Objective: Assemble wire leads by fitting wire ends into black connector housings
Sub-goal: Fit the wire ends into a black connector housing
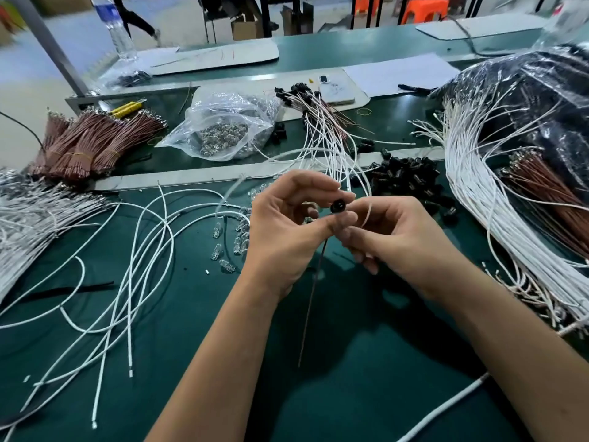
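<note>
Two hands mid-bench: left hand (pixel 287 228) pinches black connector housing (pixel 338 206) at fingertips; right hand (pixel 398 237) fingers curled on white wire (pixel 367 215), possibly feeding end in. Brown lead (pixel 314 301) hangs below. Risk: misaligned terminal bends, housing slips.

Even overhead light — soft shadows under arms, edges blurred, warped.

Bare forearms, no sleeves, rings or gloves

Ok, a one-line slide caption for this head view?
Both hands pinch a black housing with a dark wire hanging, above a green bench.
</note>
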A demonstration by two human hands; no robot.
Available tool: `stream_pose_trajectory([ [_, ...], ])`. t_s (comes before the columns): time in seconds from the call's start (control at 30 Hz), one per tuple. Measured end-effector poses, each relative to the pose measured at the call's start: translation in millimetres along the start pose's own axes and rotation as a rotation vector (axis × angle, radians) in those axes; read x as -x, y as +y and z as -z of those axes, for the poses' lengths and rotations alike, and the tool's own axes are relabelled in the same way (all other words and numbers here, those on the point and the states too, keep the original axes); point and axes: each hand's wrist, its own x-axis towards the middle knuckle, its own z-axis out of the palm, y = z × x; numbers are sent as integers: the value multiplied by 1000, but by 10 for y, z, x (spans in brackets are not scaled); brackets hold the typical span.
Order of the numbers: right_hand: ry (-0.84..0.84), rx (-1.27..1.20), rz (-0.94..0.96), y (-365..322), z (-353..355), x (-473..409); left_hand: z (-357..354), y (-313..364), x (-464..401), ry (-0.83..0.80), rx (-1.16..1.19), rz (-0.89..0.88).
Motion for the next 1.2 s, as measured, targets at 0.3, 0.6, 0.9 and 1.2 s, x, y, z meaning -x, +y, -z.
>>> stream_pose_trajectory([
  [0.3, 133, -52, 98, 28, -45, -9, -13, 13, 0, -22, 44, 17],
  [0.6, 122, -42, 21, 65, -26, -14, 9, -34, 5, 5, 78, 191],
  [0.9, 133, -7, 5, 78, -10, -18, -32, -60, 14, 61, 158, 363],
  [1.2, 107, 39, 35, 94, -1, -20, -13, -50, 13, 36, 236, 180],
])
